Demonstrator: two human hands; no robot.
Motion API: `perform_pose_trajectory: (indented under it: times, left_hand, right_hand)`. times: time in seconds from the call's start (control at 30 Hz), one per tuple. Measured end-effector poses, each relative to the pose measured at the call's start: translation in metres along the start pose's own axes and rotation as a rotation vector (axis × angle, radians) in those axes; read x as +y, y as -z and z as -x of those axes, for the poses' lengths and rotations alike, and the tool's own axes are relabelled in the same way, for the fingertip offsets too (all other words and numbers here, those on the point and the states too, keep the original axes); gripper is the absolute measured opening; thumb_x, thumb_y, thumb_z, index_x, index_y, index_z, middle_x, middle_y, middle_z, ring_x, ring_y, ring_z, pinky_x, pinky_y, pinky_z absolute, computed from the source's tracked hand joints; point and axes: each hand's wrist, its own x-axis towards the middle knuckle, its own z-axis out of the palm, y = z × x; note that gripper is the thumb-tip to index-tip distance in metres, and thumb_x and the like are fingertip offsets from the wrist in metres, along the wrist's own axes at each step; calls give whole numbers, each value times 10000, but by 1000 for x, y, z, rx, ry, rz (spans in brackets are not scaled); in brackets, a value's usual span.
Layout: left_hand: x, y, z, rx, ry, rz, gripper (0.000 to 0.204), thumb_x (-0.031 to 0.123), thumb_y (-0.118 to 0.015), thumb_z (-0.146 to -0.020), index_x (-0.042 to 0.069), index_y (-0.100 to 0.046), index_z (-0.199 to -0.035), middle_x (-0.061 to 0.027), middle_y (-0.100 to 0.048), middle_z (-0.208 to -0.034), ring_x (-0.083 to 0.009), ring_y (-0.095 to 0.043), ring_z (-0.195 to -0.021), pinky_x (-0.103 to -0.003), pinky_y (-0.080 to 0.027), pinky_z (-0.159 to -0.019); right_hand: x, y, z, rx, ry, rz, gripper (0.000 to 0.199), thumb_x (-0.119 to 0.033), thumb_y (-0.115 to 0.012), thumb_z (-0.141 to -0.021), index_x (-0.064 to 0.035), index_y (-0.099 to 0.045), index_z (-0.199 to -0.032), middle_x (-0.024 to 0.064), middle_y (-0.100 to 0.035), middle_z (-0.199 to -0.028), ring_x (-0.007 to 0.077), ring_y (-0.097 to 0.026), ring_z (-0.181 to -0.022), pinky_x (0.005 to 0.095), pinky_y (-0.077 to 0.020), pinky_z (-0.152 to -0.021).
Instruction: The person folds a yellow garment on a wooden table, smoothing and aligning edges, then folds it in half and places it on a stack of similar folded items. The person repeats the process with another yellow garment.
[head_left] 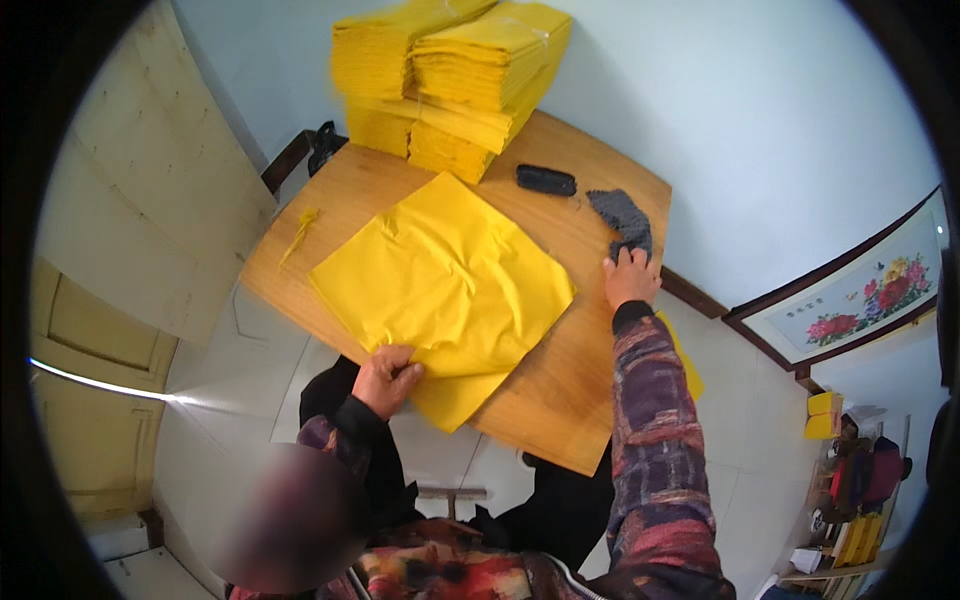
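A square, creased piece of yellow fabric (455, 265) lies turned cornerwise on the wooden table, its near corner hanging past the front edge. My left hand (388, 382) is closed on the fabric's near left edge, thumb on top. Over at the table's right side, my right hand (632, 278) has its fingers curled onto the near end of a crumpled dark grey knitted cloth (622, 215). Whatever lies under those fingers is hidden.
Tied stacks of folded yellow fabric (460, 80) stand at the table's back against the wall. A black oblong case (546, 180) lies before them. A twisted yellow strip (300, 235) is at the left. More yellow material (682, 355) shows beyond my right forearm, below the table edge.
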Motion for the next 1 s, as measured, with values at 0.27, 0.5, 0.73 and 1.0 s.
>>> perform_pose_trajectory:
  times: [0.27,0.5,0.73,1.0]
  left_hand:
    - [-10,-4,-4,43,-62,-2,229,167,-653,-861,-14,-549,-766,-192,-527,-715,-366,-533,-717,-417,-427,-656]
    - [-6,-2,-4,-27,45,93,226,155,-643,-869,-25,-565,-758,-189,-536,-686,-333,-548,-651,-395,-438,-623]
    - [-16,-9,-8,-22,23,133,204,139,-623,-910,-27,-580,-799,-57,-476,-650,-119,-466,-619,-298,-406,-575]
    - [-16,-9,-8,-2,10,94,211,160,-630,-905,-21,-584,-808,-84,-507,-658,-156,-488,-617,-320,-415,-581]
  right_hand:
    - [37,4,-12,-43,193,-454,429,-299,-596,-918,-24,-550,-1243,210,-586,-1235,376,-545,-1157,451,-438,-977]
    - [-48,43,194,-19,757,-866,123,-58,-657,-815,-40,-637,-934,133,-623,-949,323,-597,-905,399,-491,-800]
    - [-108,58,255,89,977,-627,222,-42,-671,-781,-46,-664,-1003,84,-603,-1056,303,-552,-1024,387,-474,-876]
    - [-111,48,237,-49,884,-830,114,-26,-678,-754,-44,-609,-842,79,-613,-899,294,-567,-888,396,-477,-789]
